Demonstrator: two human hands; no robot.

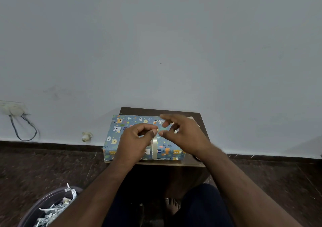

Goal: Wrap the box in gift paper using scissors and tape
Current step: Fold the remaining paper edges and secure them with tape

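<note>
Head view. Nearest to you: your knees in dark trousers and a bare foot (171,205) on the floor, with a bin of paper shreds (52,207) at lower left.

Above those, both forearms reach to the box (132,122), which lies flat on the small dark desk (195,162), its left end overhanging the desk edge. Patterned gift paper (120,124) already covers the top and the near side.

Left hand (135,139): fingers curled, thumb and forefinger pinching the top of the tape roll (154,147), which stands on edge on the box near its front edge. Likely you are hunting for the free end of the tape; that end is too small to make out.

Right hand (181,132): fingers loosely spread, holding nothing, thumb tip just beside the left thumb.

Scissors: not identifiable in this view.

Advice for the step:
- Steady the roll with the left hand and let the right thumbnail lift the end.
- Pull a short strip only; long ones curl and stick to themselves.
- Keep the paper seam flat before the tape goes down.
- Slide the box fully onto the desk first, as the overhang could tip under pressing.
</note>
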